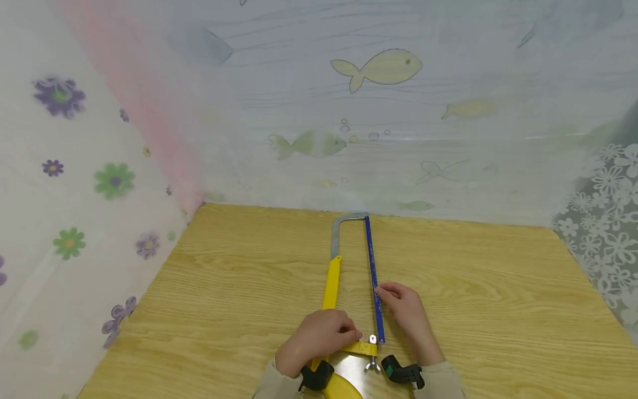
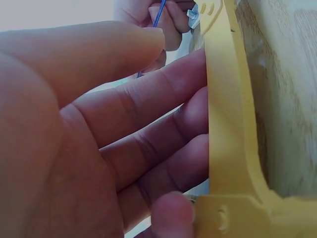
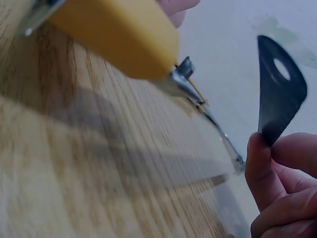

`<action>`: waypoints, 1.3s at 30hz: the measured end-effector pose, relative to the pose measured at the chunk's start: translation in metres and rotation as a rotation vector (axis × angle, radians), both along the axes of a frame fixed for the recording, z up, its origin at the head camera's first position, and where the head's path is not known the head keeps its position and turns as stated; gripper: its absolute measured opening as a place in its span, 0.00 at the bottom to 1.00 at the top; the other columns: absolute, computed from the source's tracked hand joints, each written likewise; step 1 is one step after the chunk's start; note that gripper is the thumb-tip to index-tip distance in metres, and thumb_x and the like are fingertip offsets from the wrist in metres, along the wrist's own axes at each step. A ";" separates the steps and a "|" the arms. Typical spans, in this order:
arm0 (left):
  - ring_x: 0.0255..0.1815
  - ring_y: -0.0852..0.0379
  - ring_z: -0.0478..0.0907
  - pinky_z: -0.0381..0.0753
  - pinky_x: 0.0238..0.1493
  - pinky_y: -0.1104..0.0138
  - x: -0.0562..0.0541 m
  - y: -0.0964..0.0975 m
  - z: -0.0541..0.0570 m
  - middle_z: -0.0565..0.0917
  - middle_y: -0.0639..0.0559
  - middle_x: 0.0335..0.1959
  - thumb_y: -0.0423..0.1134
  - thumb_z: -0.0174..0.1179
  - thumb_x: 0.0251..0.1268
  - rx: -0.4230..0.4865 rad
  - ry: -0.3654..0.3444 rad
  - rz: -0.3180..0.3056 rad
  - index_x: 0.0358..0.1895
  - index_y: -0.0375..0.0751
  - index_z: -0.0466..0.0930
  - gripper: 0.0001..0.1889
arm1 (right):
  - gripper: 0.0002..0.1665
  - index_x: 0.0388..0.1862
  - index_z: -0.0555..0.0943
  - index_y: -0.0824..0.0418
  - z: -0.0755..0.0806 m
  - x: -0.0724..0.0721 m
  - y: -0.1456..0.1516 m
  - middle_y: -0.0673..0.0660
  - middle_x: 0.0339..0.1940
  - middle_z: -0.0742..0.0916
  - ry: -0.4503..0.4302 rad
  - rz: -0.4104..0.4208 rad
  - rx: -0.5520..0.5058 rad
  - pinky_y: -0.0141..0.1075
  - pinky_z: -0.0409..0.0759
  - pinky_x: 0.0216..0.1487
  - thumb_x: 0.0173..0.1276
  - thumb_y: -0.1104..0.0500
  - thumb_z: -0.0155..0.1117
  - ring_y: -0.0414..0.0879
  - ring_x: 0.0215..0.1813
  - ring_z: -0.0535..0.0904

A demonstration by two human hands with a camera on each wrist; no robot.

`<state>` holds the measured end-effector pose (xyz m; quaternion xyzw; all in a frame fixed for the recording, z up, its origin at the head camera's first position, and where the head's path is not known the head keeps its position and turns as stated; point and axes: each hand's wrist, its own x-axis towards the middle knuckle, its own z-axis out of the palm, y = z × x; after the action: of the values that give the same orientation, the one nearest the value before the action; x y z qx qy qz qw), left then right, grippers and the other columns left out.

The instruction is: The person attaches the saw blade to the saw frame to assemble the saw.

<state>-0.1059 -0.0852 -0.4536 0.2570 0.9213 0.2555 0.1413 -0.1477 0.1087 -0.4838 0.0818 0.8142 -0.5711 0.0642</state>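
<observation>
A hacksaw with a yellow and grey metal frame point(image 1: 331, 285) lies on the table, its far end toward the back wall. My left hand point(image 1: 324, 332) is over the near part of the frame. In the left wrist view its fingers point(image 2: 143, 99) touch the yellow arm point(image 2: 228, 99), with the thumb away from it. My right hand point(image 1: 406, 310) pinches the blue saw blade point(image 1: 372, 266) between thumb and forefinger. The blade's far end meets the frame's tip. Its near end, with a hole point(image 3: 282, 69), stands free beside the metal stud point(image 1: 372, 339).
A wing nut point(image 1: 372, 364) hangs on the near side of the yellow arm. The wood-grain table point(image 1: 249, 266) extends to both sides. A fish-printed sheet point(image 1: 299, 100) closes the back, and flower-printed sheets point(image 1: 89, 221) flank the table.
</observation>
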 end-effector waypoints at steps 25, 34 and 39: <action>0.19 0.69 0.65 0.63 0.22 0.73 0.000 0.000 0.000 0.70 0.68 0.20 0.54 0.51 0.61 -0.013 0.017 0.002 0.27 0.56 0.84 0.14 | 0.19 0.42 0.81 0.62 0.003 0.000 0.001 0.53 0.35 0.84 -0.015 0.019 0.071 0.36 0.69 0.40 0.60 0.49 0.60 0.44 0.39 0.75; 0.20 0.70 0.65 0.64 0.23 0.73 0.000 0.001 -0.001 0.71 0.69 0.21 0.54 0.51 0.61 -0.016 0.010 0.006 0.27 0.57 0.84 0.14 | 0.19 0.43 0.81 0.62 0.004 0.001 0.002 0.54 0.37 0.84 0.007 0.028 0.084 0.38 0.71 0.43 0.60 0.49 0.60 0.45 0.42 0.76; 0.20 0.70 0.66 0.65 0.23 0.73 0.000 0.001 0.000 0.72 0.69 0.21 0.54 0.51 0.61 -0.017 0.003 0.007 0.27 0.57 0.84 0.14 | 0.20 0.44 0.80 0.63 0.002 -0.001 0.002 0.55 0.39 0.84 0.016 0.039 0.061 0.41 0.71 0.46 0.61 0.49 0.60 0.46 0.44 0.76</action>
<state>-0.1062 -0.0847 -0.4540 0.2531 0.9245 0.2475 0.1412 -0.1488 0.1109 -0.4813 0.0633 0.8332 -0.5453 0.0666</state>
